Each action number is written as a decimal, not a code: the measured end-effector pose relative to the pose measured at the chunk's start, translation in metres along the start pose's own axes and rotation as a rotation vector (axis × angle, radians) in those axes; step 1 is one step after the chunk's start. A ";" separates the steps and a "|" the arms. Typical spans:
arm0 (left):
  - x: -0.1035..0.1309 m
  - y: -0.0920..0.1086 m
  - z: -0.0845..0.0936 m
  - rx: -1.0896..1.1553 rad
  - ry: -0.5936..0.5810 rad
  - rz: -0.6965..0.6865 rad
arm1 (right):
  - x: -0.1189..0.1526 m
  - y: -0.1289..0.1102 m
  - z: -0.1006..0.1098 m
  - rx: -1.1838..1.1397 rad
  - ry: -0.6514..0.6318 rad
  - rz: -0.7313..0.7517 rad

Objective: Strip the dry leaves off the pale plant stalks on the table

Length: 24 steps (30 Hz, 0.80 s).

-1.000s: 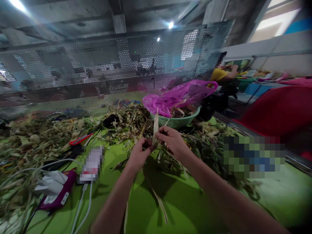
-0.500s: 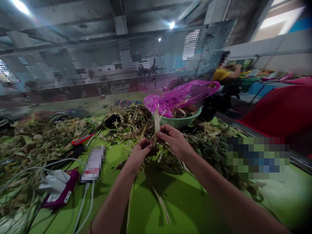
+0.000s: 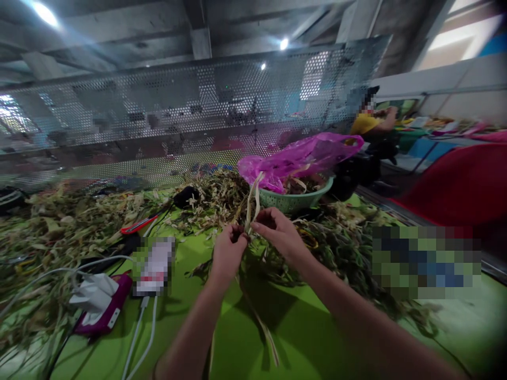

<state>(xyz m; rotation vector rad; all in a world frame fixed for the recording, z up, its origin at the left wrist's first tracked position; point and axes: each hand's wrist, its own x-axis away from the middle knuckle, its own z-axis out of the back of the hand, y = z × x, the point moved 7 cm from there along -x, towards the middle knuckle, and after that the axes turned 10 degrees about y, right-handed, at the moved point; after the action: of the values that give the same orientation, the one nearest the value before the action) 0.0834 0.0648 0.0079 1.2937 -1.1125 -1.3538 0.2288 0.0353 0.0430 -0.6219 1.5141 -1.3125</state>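
Observation:
Pale strips of dried husk or leaf [image 3: 253, 203] stand up between my two hands at the middle of the view. My left hand [image 3: 229, 248] is closed around their lower part, with thumb and fingers pressed together. My right hand [image 3: 275, 229] pinches the strips just above and to the right, thumb against bent forefinger. From under the hands a long strip [image 3: 259, 319] trails down over the green table [image 3: 301, 338]. Behind and to the right lies a heap of braided-looking dark green plant strands [image 3: 336, 248]. Whether the held strips are knotted is hidden by my fingers.
A green plastic basket [image 3: 293, 201] with a pink plastic bag [image 3: 304, 155] stands behind my hands. Dried plant matter [image 3: 75, 221] covers the left. Nearby are a red cutter knife [image 3: 138, 225], a blurred phone [image 3: 155, 264] and a purple power strip [image 3: 105, 311] with cables. A person [image 3: 370, 124] sits beyond, right.
The upright strip, which looked like one wide piece, now shows as two narrow strands apart. My right hand has lowered slightly and come nearer my left. The view has shifted a little.

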 end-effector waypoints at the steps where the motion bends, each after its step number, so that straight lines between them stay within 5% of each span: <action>1: 0.001 0.003 0.001 -0.031 0.017 -0.024 | 0.001 0.001 -0.001 0.043 0.003 0.013; 7: 0.008 0.017 0.001 -0.049 0.052 -0.103 | 0.005 -0.002 -0.004 0.147 0.015 0.118; 15: 0.005 0.005 -0.002 0.195 0.019 -0.031 | 0.004 0.004 -0.009 0.001 -0.073 0.004; 24: 0.006 0.013 -0.007 0.063 -0.098 -0.099 | 0.005 -0.010 -0.003 0.077 0.012 0.118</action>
<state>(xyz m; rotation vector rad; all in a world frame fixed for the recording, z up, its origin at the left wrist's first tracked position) 0.0909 0.0568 0.0192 1.3555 -1.1794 -1.4790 0.2223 0.0289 0.0501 -0.4689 1.4800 -1.2795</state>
